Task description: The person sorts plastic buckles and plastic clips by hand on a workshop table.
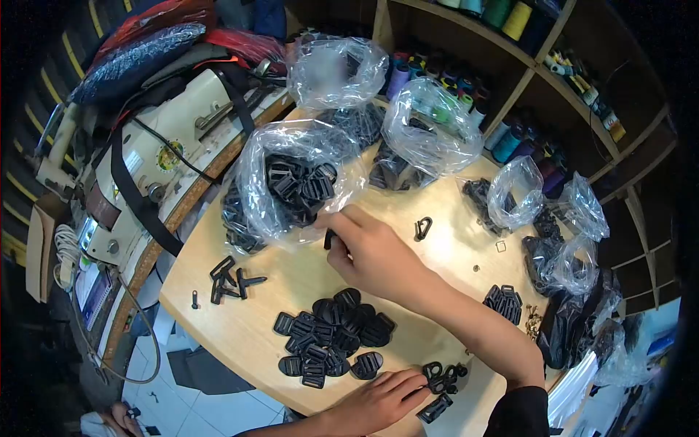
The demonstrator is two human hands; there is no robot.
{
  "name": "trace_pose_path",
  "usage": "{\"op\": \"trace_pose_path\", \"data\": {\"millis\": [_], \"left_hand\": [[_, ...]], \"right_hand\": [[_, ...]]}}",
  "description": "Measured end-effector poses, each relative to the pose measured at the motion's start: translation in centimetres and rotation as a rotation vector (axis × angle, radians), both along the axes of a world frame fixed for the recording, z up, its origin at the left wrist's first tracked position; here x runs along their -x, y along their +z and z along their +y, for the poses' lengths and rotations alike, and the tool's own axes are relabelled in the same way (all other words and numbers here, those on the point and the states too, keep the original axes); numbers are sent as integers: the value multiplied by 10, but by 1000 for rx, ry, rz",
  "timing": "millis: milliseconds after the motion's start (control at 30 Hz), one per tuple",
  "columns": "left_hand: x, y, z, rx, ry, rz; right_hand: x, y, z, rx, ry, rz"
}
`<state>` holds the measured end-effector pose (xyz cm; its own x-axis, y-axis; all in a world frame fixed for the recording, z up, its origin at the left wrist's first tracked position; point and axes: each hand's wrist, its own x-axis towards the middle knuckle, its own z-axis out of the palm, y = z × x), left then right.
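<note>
My right hand (371, 255) reaches over the table, its fingers closed on a small black plastic piece (328, 239), mostly hidden by the fingers. Just beyond it stands an opened clear bag (251, 186) with black buckles (298, 182) inside. My left hand (382, 404) lies low on the tabletop with its fingers stretched out, close beside black hooks (443, 379) and a black buckle (435, 409). Between the hands is a loose pile of black buckles (335, 328).
A sewing machine (167, 146) stands at the left. More black pieces (231, 280) lie on the wooden table (218, 331), with others (502, 302) at the right. Clear bags (433, 124) line its back and right sides, before shelves (510, 102) of thread spools.
</note>
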<state>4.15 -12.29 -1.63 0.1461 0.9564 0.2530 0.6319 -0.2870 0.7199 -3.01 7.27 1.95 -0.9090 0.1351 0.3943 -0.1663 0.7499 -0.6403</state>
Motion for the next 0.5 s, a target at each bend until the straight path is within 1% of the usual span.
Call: {"op": "trace_pose_path", "data": {"millis": [33,133,267,367,433,500], "left_hand": [[0,0,0,-12,2,12],[2,4,1,-10,-2,11],[-2,0,-1,-31,35,21],[-2,0,0,-40,29,38],[-2,1,-3,-19,20,54],[-1,-5,-4,-55,42,83]], "right_hand": [[3,6,1,-4,7,1],[16,34,5,-95,-76,152],[29,51,10,-168,11,169],[36,62,13,-102,-14,223],[34,64,12,-117,1,212],[34,71,12,-125,-111,261]]}}
